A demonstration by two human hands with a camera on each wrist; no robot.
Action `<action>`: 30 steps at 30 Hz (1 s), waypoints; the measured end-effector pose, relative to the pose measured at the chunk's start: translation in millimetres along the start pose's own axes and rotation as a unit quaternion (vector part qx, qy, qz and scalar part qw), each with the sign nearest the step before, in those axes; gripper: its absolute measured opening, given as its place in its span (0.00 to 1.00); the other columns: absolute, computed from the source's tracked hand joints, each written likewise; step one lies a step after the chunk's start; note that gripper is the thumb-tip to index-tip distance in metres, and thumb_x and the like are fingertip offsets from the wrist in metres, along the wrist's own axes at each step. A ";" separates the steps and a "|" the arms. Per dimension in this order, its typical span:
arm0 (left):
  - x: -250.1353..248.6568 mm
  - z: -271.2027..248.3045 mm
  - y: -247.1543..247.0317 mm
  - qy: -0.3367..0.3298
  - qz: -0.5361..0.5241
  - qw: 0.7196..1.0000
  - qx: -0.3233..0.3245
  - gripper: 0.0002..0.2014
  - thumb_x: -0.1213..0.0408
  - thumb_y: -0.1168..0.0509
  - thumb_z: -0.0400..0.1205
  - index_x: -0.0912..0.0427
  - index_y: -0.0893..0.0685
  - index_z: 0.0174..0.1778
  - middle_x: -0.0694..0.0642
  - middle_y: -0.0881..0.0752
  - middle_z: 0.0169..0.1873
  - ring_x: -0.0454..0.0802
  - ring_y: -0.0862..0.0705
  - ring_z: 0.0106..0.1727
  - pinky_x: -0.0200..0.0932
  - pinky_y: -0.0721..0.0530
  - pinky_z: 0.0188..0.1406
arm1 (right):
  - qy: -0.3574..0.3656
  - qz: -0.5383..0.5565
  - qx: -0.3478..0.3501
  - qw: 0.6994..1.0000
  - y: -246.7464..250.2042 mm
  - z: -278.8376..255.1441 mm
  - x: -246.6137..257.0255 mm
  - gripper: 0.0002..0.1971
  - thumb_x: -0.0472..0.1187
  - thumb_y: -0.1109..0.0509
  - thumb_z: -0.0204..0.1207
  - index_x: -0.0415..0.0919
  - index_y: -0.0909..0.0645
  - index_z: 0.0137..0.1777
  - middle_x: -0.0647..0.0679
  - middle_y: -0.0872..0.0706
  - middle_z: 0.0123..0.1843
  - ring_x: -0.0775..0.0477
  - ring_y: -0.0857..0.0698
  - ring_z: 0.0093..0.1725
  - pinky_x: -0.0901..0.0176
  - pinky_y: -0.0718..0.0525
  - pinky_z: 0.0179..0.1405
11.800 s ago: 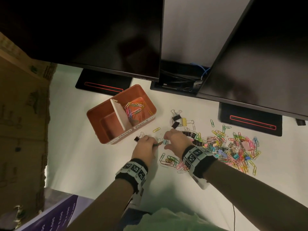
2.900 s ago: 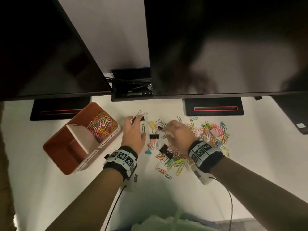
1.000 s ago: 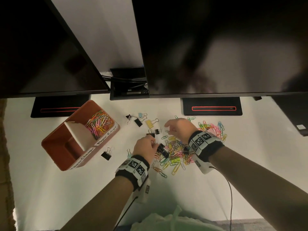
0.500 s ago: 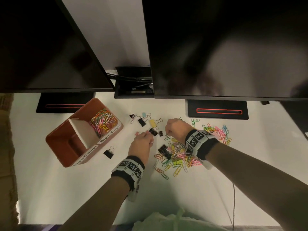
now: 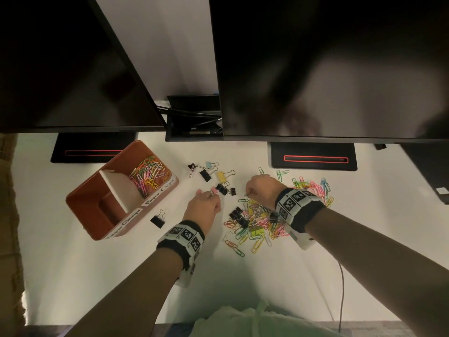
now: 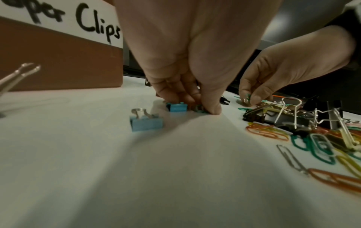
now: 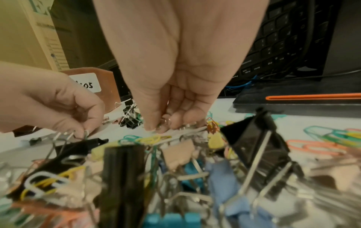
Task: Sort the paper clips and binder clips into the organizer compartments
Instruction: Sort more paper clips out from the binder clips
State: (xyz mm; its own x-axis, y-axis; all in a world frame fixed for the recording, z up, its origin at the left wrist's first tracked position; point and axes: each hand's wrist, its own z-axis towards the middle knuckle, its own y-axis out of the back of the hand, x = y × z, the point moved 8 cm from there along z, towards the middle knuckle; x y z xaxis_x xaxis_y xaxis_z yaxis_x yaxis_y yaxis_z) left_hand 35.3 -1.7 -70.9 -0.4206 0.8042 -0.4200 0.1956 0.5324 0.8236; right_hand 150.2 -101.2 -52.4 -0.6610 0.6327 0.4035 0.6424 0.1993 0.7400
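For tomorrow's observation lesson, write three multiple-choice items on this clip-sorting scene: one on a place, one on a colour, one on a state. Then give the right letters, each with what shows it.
1. Where does the lone black binder clip lie?
A. inside the organizer
B. on the desk beside the organizer's front wall
C. on a monitor stand

2. What colour are the organizer's outer walls?
A. reddish-brown
B. blue
C. green

3. What is the state of the two compartments?
A. both hold clips
B. the far one holds paper clips, the near one shows none
C. the near one is full and the far one is bare

Answers: 1 B, it sits on the white desk just right of the labelled wall. 2 A, the head view shows reddish-brown walls with white labels. 3 B, coloured clips fill only the far section.
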 end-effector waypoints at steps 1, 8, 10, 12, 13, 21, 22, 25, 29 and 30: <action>-3.0 -2.0 0.8 -0.011 -0.019 1.000 0.009 0.07 0.62 0.39 0.82 0.61 0.19 0.50 0.57 0.17 0.47 0.53 0.21 0.52 0.47 0.25 0.65 | 0.008 0.006 -0.007 1.000 2.3 -0.7 1.4 0.11 0.36 0.39 0.80 0.39 0.16 0.56 0.44 0.15 0.56 0.44 0.19 0.58 0.56 0.22 0.58; -16.3 -25.2 -11.3 -0.043 -0.094 0.993 0.056 0.10 0.60 0.36 0.80 0.57 0.20 0.56 0.52 0.17 0.45 0.46 0.22 0.46 0.41 0.21 0.51 | 0.033 -0.019 0.036 0.999 -13.9 2.3 16.1 0.12 0.36 0.34 0.77 0.41 0.18 0.59 0.44 0.14 0.56 0.43 0.18 0.58 0.53 0.21 0.57; -19.6 -28.1 -20.8 -0.038 -0.094 0.993 0.062 0.12 0.60 0.35 0.80 0.56 0.19 0.59 0.51 0.17 0.45 0.45 0.22 0.45 0.41 0.21 0.53 | 0.022 -0.017 0.033 0.999 -14.2 5.9 15.3 0.10 0.36 0.33 0.77 0.41 0.17 0.56 0.44 0.14 0.56 0.42 0.18 0.57 0.52 0.19 0.57; -25.0 -28.8 -24.4 -0.042 -0.087 0.994 0.051 0.12 0.62 0.35 0.80 0.57 0.19 0.59 0.52 0.17 0.45 0.47 0.21 0.46 0.41 0.21 0.53 | 0.018 -0.021 0.028 0.999 -13.6 7.3 15.7 0.08 0.37 0.33 0.76 0.40 0.16 0.53 0.43 0.16 0.55 0.42 0.18 0.56 0.53 0.19 0.57; -27.1 -28.7 -24.6 -0.045 -0.084 0.995 0.041 0.12 0.62 0.35 0.79 0.57 0.19 0.58 0.53 0.16 0.46 0.48 0.20 0.48 0.42 0.21 0.54 | 0.019 -0.021 0.023 0.999 -13.2 7.6 16.4 0.07 0.37 0.32 0.76 0.40 0.15 0.52 0.43 0.18 0.56 0.42 0.18 0.55 0.53 0.19 0.56; -28.1 -22.4 -21.6 -0.040 -0.072 0.996 0.021 0.10 0.62 0.35 0.79 0.61 0.17 0.53 0.55 0.21 0.50 0.52 0.19 0.49 0.45 0.20 0.56 | 0.017 -0.010 0.033 0.999 -12.4 6.7 15.7 0.08 0.36 0.33 0.76 0.40 0.16 0.53 0.45 0.14 0.54 0.43 0.17 0.55 0.53 0.18 0.55; -27.1 -22.0 -20.5 -0.040 -0.071 0.997 0.018 0.09 0.62 0.35 0.79 0.61 0.17 0.52 0.55 0.21 0.50 0.52 0.20 0.49 0.45 0.20 0.55 | 0.013 -0.002 0.033 0.999 -11.7 6.4 14.8 0.08 0.36 0.32 0.76 0.40 0.17 0.54 0.45 0.14 0.54 0.44 0.17 0.55 0.54 0.19 0.54; -20.4 -23.1 -16.3 -0.043 -0.073 0.996 0.005 0.06 0.63 0.35 0.79 0.61 0.17 0.46 0.57 0.20 0.45 0.53 0.20 0.46 0.44 0.21 0.48 | 0.007 0.000 0.042 0.999 -12.0 7.8 15.3 0.09 0.37 0.32 0.76 0.39 0.17 0.55 0.44 0.14 0.55 0.44 0.18 0.55 0.56 0.20 0.53; -12.3 -24.5 -10.7 -0.033 -0.068 0.997 -0.006 0.04 0.64 0.36 0.79 0.61 0.20 0.42 0.57 0.19 0.40 0.52 0.22 0.44 0.43 0.23 0.43 | 0.005 0.012 0.040 0.999 -6.2 6.5 13.5 0.09 0.37 0.33 0.77 0.38 0.16 0.54 0.44 0.14 0.54 0.45 0.18 0.55 0.58 0.21 0.53; -11.4 -24.5 -9.5 -0.032 -0.070 0.997 -0.010 0.04 0.64 0.36 0.79 0.61 0.21 0.43 0.56 0.18 0.40 0.52 0.22 0.44 0.42 0.24 0.43 | 0.003 0.025 0.027 0.999 -1.1 5.4 9.8 0.09 0.38 0.33 0.77 0.38 0.15 0.54 0.45 0.15 0.52 0.45 0.17 0.54 0.59 0.21 0.52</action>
State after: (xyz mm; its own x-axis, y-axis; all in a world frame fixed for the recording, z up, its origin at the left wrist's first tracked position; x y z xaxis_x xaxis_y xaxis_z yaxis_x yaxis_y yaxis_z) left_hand 16.5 -22.3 -64.7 -0.3848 0.7374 -0.5552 0.1212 0.6366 0.7616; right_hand 145.1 -91.2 -52.1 -0.6291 0.6390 0.4426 0.6953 0.2078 0.6881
